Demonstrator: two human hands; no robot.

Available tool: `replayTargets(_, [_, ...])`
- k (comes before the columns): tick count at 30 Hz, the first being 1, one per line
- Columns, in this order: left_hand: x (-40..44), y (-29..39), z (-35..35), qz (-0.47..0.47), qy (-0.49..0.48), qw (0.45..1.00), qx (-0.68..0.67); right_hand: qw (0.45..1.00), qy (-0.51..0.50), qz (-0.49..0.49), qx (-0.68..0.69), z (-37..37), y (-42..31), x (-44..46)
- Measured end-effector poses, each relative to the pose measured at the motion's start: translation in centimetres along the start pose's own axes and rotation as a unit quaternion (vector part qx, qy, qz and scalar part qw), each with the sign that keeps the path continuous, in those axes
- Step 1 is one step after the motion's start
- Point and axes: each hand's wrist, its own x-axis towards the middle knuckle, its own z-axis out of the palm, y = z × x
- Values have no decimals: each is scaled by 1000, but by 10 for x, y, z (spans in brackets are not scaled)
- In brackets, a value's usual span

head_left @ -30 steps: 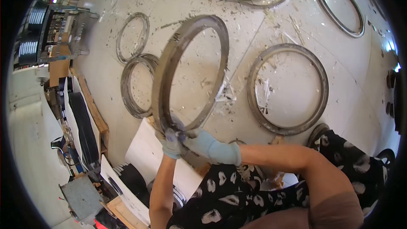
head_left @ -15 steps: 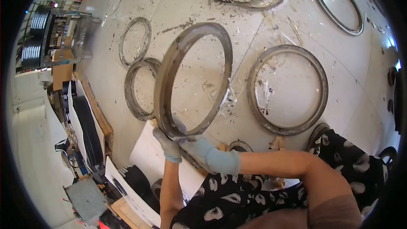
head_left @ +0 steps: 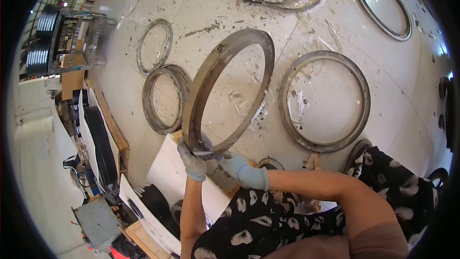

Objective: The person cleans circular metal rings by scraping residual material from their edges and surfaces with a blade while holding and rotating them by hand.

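Note:
A large grey-brown ring (head_left: 201,86) stands tilted in front of me, with dark marks on its upper outer band. My left hand (head_left: 194,160), in a pale glove with a light blue cuff, is wrapped round the ring's lower end. Just to the right, my right hand (head_left: 239,168), gloved in light blue, is closed at the ring's bottom edge. Its fingertips are partly hidden, and what they hold is too small to name.
A flat ring (head_left: 326,53) lies on the floor at right, among white scraps. Smaller rings (head_left: 148,98) lie at left, and more rings (head_left: 287,5) at the top. A white board (head_left: 165,163) and a wooden pallet (head_left: 108,120) are at lower left.
The large ring has shifted right and turned, bringing the dark marks on its outer band into view. My right hand has moved slightly right, away from my left hand.

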Motion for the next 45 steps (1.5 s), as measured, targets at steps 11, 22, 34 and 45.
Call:
replayTargets(11, [11,13,18,-39,44,993,-101,908,104,-44,-404,-89,42,42])
replayTargets(22, [8,27,33,27,47,998,25,867,126,-110,-469,-101,15,36])
replayTargets(34, [-4,33,45,49,77,993,74,894,96,-95,-428,-94,46,35])
replayTargets(45, [2,44,45,42,67,995,66,910,29,-71,-408,-55,-14,-8])
